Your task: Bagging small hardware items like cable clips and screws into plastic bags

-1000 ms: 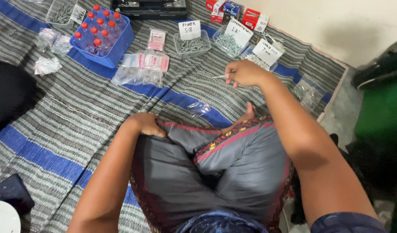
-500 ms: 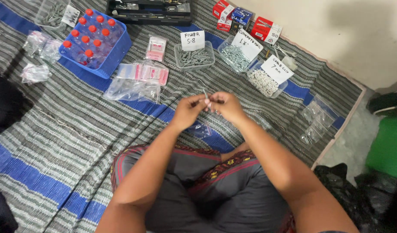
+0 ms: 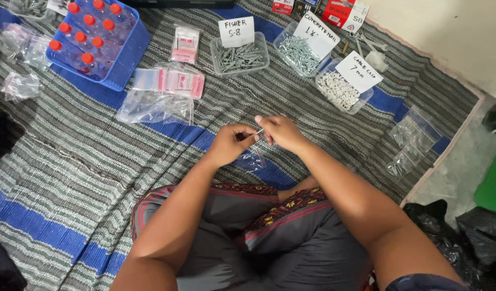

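- Head view, looking down on a striped mat (image 3: 86, 161), grey and white with blue bands, spread over the floor.
- Pale wall (image 3: 447, 32) along the top right; bare grey floor (image 3: 447, 178) past the mat's right edge.
- Green object (image 3: 493, 183) and black bags (image 3: 463, 231) at the right edge.
- Two bare forearms over crossed legs in grey cloth with a patterned red border (image 3: 269, 215).
- Left hand (image 3: 230, 144) and right hand (image 3: 280, 132) brought together at mid-frame, fingertips of both pinched on one small nail (image 3: 259, 131).
- Nail held above the mat, just over a small clear bag (image 3: 251, 159) lying on a blue band.
- Three clear tubs in a row at the top, each with a white label card: grey plugs (image 3: 240, 56), silver nails (image 3: 297, 54), white clips (image 3: 338, 90).
- One blue crate (image 3: 126, 51) at top left, with nine red-capped bottles (image 3: 89, 40) visible; crate cut by the frame edge, so count not sure.
- Loose pile of clear zip bags (image 3: 159, 105) beside the crate, some with pink strips; count not clear.
- One separate pink-printed packet (image 3: 184, 44) between crate and plug tub.
- More clear bags at the right edge of the mat (image 3: 412, 140) and at far left (image 3: 21, 86).
- Red boxes (image 3: 342, 11) along the top by the wall, partly cut off.
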